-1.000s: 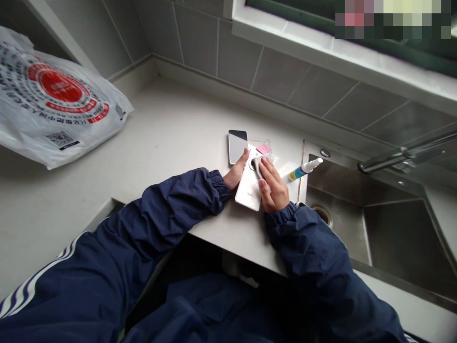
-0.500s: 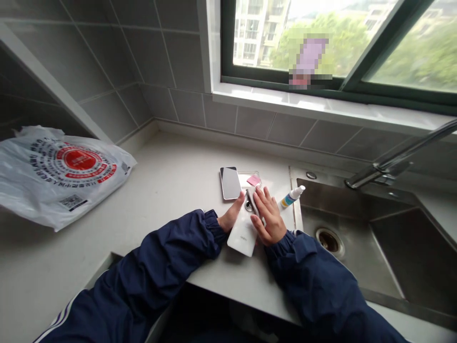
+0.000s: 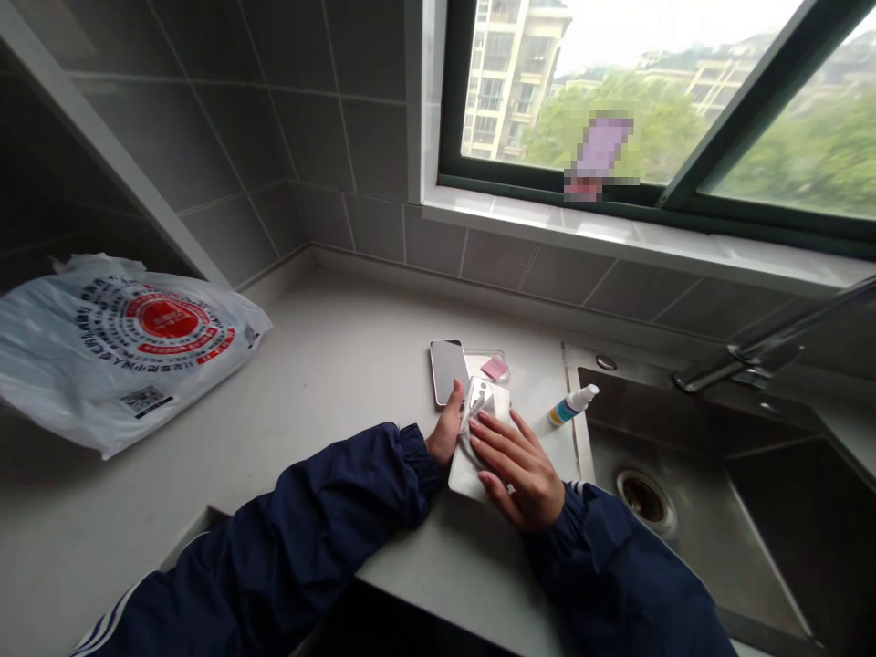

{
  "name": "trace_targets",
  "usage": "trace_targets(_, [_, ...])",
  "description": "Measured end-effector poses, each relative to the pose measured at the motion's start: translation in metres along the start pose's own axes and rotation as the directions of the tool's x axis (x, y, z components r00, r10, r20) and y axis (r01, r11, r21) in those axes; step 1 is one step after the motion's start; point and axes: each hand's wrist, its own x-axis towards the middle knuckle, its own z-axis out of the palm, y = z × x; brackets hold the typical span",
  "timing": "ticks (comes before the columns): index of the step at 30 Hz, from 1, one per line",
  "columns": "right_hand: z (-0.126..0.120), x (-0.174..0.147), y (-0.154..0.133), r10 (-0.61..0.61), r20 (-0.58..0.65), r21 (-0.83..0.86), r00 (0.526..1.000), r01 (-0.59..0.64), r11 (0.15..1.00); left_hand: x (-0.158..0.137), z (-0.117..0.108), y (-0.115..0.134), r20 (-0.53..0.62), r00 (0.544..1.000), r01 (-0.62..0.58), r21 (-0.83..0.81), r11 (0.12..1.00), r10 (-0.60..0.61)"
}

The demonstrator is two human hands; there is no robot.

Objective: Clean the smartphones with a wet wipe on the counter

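Note:
My left hand (image 3: 446,433) grips the left edge of a white smartphone (image 3: 464,479), its back facing up and the round camera lenses toward the far end. A thin greyish cloth (image 3: 472,431) lies on the phone's back under the fingers of my right hand (image 3: 524,470), which press it down. Just beyond is a second phone-like slab (image 3: 449,370) with a grey face and dark top. Beside that, a clear phone case (image 3: 505,356) lies with a small pink square (image 3: 495,368) on it. To the right stands a small white-capped spray bottle (image 3: 573,406).
A steel sink (image 3: 691,520) with a chrome faucet (image 3: 725,360) is at the right. On the left of the pale counter (image 3: 356,365) rests a white plastic bag (image 3: 130,365) with red and black print. A window with a ledge (image 3: 547,224) runs behind.
My right hand and the cloth have slid from the camera end down toward the phone's middle, uncovering the lenses. The whole view has shifted slightly, with everything lower in the picture.

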Motion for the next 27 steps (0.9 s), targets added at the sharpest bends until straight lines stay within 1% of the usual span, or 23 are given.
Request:
trace_targets(6, [-0.002,-0.001,0.0,0.001,-0.018,-0.003,1.0,-0.001,1.0,0.005,-0.005,-0.002,0.033,0.999,0.035,-0.182,0.983,-0.029])
trace_targets(8, [-0.002,-0.001,0.0,0.007,-0.021,-0.011,1.0,-0.007,1.0,0.005,-0.005,-0.002,0.038,0.999,0.046,-0.214,0.976,-0.039])
trace_targets(10, [-0.001,-0.002,0.001,0.013,-0.002,-0.031,1.0,-0.013,0.999,0.003,-0.003,-0.002,0.034,0.999,0.046,-0.195,0.98,-0.04])
trace_targets(14, [0.004,-0.005,0.006,0.057,0.097,-0.093,0.994,-0.048,0.995,0.001,-0.003,-0.003,0.031,0.999,-0.008,-0.052,0.999,0.009])
trace_targets(16, [0.007,-0.008,0.009,0.085,0.11,-0.107,0.99,-0.073,0.992,0.001,-0.004,-0.005,0.036,0.999,-0.035,-0.012,0.999,0.035])
trace_targets(19, [0.01,-0.011,0.013,0.137,0.066,-0.106,0.988,-0.13,0.986,0.003,-0.004,-0.008,0.063,0.997,-0.052,0.021,0.998,0.05])
trace_targets(23, [0.013,-0.014,0.018,0.224,0.01,-0.098,0.975,-0.222,0.97,0.003,-0.001,-0.009,0.12,0.992,-0.056,0.055,0.997,0.049])
trace_targets(27, [0.015,-0.016,0.02,0.266,-0.008,-0.106,0.964,-0.265,0.958,0.002,0.005,-0.006,0.118,0.992,-0.039,0.064,0.997,0.031])
